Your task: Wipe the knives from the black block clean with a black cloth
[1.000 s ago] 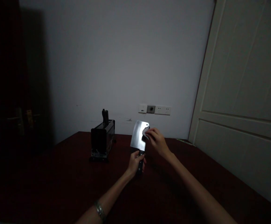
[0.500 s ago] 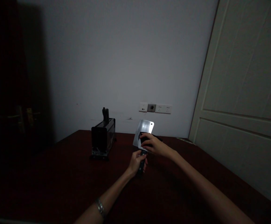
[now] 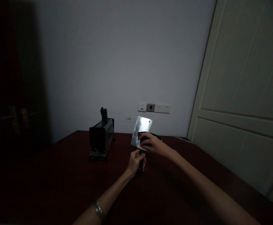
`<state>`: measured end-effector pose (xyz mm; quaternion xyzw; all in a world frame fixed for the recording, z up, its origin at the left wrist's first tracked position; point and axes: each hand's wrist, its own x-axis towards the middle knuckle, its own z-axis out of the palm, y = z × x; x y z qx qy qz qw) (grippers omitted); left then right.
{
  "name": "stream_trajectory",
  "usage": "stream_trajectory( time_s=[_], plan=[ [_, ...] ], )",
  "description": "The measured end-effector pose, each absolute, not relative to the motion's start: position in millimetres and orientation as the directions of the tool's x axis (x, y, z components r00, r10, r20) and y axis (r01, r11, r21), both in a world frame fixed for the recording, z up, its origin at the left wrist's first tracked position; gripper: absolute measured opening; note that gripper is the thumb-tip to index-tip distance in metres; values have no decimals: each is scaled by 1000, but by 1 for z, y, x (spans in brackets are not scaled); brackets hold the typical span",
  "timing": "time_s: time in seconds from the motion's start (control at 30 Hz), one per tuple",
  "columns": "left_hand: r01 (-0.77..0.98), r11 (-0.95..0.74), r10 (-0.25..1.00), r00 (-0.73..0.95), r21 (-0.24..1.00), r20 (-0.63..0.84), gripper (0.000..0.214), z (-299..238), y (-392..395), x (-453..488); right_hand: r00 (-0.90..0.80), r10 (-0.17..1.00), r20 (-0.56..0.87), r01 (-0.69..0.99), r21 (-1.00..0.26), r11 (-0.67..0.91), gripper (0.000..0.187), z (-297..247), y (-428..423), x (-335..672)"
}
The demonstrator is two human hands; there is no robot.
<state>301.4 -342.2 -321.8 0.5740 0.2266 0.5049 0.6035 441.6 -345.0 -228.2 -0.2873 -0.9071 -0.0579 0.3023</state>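
Cleaver (image 3: 143,125) in left hand (image 3: 136,162), behind right hand (image 3: 153,144)

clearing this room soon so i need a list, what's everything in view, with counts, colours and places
Table: 1, dark red-brown, across the lower view
Cleaver: 1, silver blade, dark handle, held blade-up mid-view
Cloth-like item: 1, black, against the cleaver blade, partly hidden
Knife block: 1, black, on the table, left of the cleaver
Knife handles: at least 2, black, sticking up from the knife block
Wall: 1, pale grey, behind the table
Wall plates: a row, white and grey, low on the wall
Panelled door: 1, off-white, right
Metal fittings: at least 2, dull gold, far left, dim
Bracelet: 1, silver, left wrist
Left hand: 1, bare, gripping the cleaver handle
Right hand: 1, bare, on the cloth-like item
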Motion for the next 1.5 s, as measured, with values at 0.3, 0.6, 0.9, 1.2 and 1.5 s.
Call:
stream_trajectory(
  time_s=[0.3,0.6,0.9,1.2,1.5],
  plan=[
    [-381,-155,848,423,912,320,23,-321,-338,298,-709,508,489,543,-80,836,10,-214,-350,447],
    [-336,-227,860,371,914,350,23,-323,-339,297,-707,482,517,556,-13,831,8,-218,-347,441],
    [-314,-167,843,447,935,301,27,-330,-329,298,-584,420,695,605,27,796,14,-240,-340,435],
    [-359,-133,878,390,924,279,30,-324,-322,293,-9,506,863,655,-377,655,16,-269,-332,496],
    [-366,-162,878,369,916,303,30,-321,-319,289,-81,789,609,730,-503,463,13,-309,-329,509]
  ],
)
